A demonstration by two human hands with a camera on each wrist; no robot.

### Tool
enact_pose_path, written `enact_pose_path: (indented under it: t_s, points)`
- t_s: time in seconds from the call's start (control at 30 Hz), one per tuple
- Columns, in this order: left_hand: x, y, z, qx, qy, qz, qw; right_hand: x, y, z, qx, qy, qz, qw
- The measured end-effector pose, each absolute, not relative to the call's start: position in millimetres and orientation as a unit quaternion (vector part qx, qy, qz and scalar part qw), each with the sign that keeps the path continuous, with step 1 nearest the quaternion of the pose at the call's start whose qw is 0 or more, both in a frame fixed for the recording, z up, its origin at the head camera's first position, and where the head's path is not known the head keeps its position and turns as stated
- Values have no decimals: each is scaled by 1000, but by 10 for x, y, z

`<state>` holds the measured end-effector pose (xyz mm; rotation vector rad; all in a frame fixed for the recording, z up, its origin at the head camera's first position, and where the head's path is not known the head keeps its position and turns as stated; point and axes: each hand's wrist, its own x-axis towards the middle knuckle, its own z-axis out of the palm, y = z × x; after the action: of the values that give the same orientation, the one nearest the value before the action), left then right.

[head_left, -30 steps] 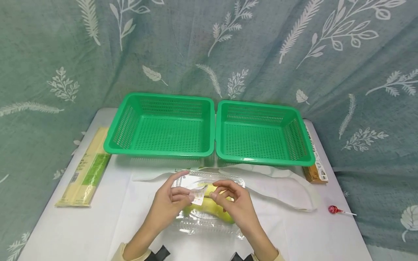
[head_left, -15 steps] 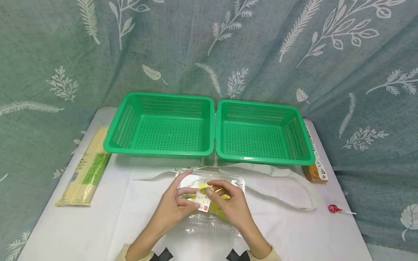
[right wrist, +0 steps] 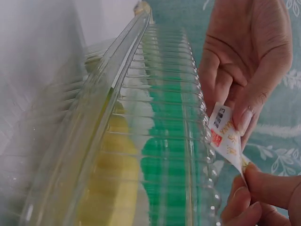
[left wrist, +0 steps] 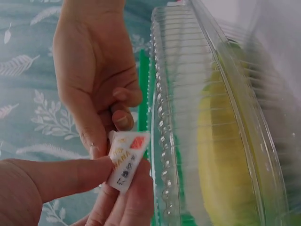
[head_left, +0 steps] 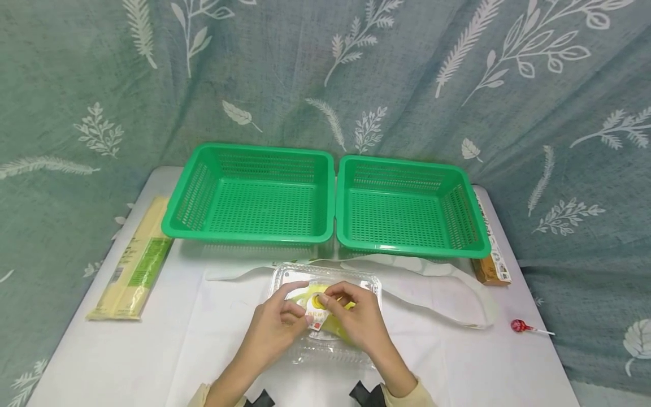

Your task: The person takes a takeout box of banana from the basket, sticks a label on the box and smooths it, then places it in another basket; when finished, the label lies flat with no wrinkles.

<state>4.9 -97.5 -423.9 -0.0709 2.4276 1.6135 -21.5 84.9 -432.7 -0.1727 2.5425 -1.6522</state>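
Both hands hold a small white label point(head_left: 315, 317) with yellow print and a red square, above a clear plastic clamshell box. My left hand point(head_left: 274, 319) pinches its left lower part between thumb and fingers. At its upper right, my right hand point(head_left: 358, 316) pinches the edge between thumb and forefinger. The left wrist view shows the label point(left wrist: 126, 160) tilted, with dark marks beside the red square. In the right wrist view the label point(right wrist: 226, 134) is bent. Yellow bananas point(left wrist: 221, 146) lie inside the ribbed clear box point(head_left: 375, 285), partly hidden in the head view by hands and label.
Two green plastic baskets, left point(head_left: 249, 240) and right point(head_left: 412, 251), stand side by side behind. A long yellow-green packet point(head_left: 132, 265) lies at left. A brown-and-white box point(head_left: 492, 268) is at right, near a red lollipop point(head_left: 519, 326). A white strip point(head_left: 432, 268) lies behind the box.
The label has turned, so its printed face with the yellow mark now shows to the head camera. The left hand's raised forefinger has come down. Basket, packet and box stay put.
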Motion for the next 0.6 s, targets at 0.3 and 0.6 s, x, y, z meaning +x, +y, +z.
enact_pose_path:
  t_s: [0.3,0.6]
  points:
    - [45,-932,-4260,-6,829,550,102,-247,848,-4327,-59,851,-521,30]
    - [52,-883,-4285,-8,833,542,112,-250,850,-4385,-96,851,-516,20]
